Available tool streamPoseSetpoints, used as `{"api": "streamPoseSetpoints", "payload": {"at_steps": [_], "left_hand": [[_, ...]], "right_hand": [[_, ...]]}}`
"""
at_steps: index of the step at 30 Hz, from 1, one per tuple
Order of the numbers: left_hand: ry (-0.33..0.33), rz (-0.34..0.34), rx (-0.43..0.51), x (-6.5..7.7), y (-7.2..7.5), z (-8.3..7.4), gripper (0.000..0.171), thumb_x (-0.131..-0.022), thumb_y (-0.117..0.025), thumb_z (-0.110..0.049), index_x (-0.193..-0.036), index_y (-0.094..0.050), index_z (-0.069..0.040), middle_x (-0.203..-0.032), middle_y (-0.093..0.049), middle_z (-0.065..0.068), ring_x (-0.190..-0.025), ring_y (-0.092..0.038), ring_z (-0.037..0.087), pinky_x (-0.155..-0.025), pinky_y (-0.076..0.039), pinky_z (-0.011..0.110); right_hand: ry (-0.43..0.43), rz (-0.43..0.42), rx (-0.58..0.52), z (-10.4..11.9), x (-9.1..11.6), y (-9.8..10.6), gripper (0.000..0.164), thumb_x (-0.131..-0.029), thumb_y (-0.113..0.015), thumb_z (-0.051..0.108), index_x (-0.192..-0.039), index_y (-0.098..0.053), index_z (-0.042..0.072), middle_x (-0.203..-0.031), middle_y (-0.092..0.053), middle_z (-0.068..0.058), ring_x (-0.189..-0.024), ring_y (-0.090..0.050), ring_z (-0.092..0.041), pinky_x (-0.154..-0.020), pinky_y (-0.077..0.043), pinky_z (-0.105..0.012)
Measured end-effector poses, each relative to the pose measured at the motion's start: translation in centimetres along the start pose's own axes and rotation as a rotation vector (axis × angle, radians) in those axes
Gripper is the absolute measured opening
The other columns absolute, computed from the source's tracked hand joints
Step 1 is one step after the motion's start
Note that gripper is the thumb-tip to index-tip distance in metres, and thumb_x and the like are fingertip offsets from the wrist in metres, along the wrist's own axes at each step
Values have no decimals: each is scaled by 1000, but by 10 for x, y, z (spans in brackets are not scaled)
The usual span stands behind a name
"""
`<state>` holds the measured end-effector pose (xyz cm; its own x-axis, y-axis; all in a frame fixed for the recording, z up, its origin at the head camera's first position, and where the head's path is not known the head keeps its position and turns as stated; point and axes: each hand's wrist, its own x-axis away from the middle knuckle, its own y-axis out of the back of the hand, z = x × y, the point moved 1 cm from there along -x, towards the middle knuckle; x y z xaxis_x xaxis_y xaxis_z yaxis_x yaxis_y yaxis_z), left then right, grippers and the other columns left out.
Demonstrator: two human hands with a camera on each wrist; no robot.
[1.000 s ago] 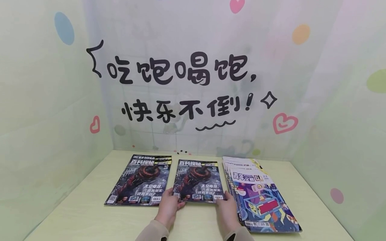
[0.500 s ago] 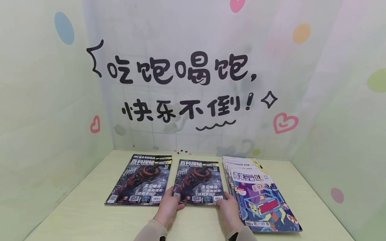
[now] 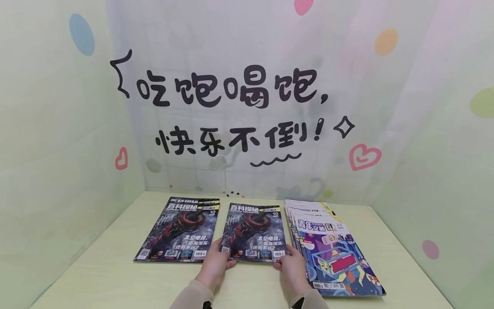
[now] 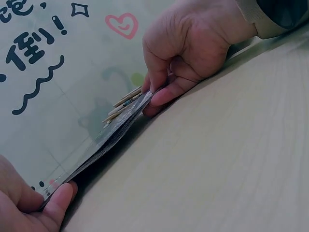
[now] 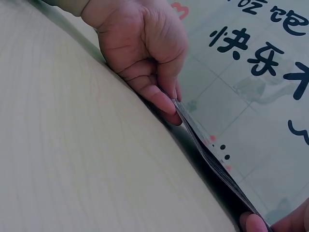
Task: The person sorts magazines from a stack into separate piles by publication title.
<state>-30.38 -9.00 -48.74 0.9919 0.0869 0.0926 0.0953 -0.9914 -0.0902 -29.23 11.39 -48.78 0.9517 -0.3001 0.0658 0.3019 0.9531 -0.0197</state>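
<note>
A dark magazine (image 3: 254, 231) with a red ring-shaped machine on its cover lies between my two hands in the middle of the table. My left hand (image 3: 215, 262) pinches its near left corner, and my right hand (image 3: 291, 264) pinches the near right corner. In the left wrist view, the near edge of the magazine (image 4: 111, 140) is slightly raised, with a dark shadow beneath it. The right wrist view shows the same lifted edge of the magazine (image 5: 207, 150), its pages a little fanned, thumbs above and fingers below.
To the left lies a stack of matching dark magazines (image 3: 179, 231), close to my left hand. On the right, a fanned stack of purple-blue magazines (image 3: 339, 257) sits beside my right hand. Printed fabric walls (image 3: 247, 180) enclose the pale table (image 3: 96, 274) at the back and sides.
Both hands keep their hold on the middle magazine, which stays almost in place. Only a very slight shift of the view shows.
</note>
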Motion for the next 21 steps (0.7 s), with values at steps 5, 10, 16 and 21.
{"api": "streamPoseSetpoints", "payload": {"at_steps": [5, 10, 16, 21], "left_hand": [[-5, 0, 25, 0, 1, 0, 59, -92, -32, 11, -147, -11, 11, -147, -18, 37, -87, -61, 27, -75, -57, 35], [-15, -6, 51, 0, 0, 0, 58, -91, -32, 12, -147, -15, 11, -146, -22, 35, -96, -59, 29, -74, -57, 34], [-18, -7, 55, 5, 0, -7, 61, -91, -34, 12, -148, -13, 9, -145, -22, 37, -90, -59, 27, -74, -57, 34], [-27, -9, 3, 12, 9, -18, 60, -92, -34, 11, -149, -12, 9, -144, -20, 39, -85, -62, 25, -76, -57, 35]], "right_hand": [[-10, -1, -27, 0, 1, 0, 63, -77, -39, -17, -139, -31, -18, -132, -38, -41, -60, -55, -14, -57, -52, -23], [-7, -1, -41, 1, 3, 0, 62, -79, -40, -17, -140, -30, -18, -135, -34, -42, -60, -56, -15, -58, -53, -24], [4, -8, -94, 5, 7, 0, 62, -80, -40, -17, -141, -29, -18, -132, -38, -40, -71, -56, -17, -61, -54, -25], [37, -4, -108, 13, 15, -4, 61, -79, -40, -17, -138, -30, -20, -124, -46, -37, -79, -56, -19, -63, -55, -25]]}}
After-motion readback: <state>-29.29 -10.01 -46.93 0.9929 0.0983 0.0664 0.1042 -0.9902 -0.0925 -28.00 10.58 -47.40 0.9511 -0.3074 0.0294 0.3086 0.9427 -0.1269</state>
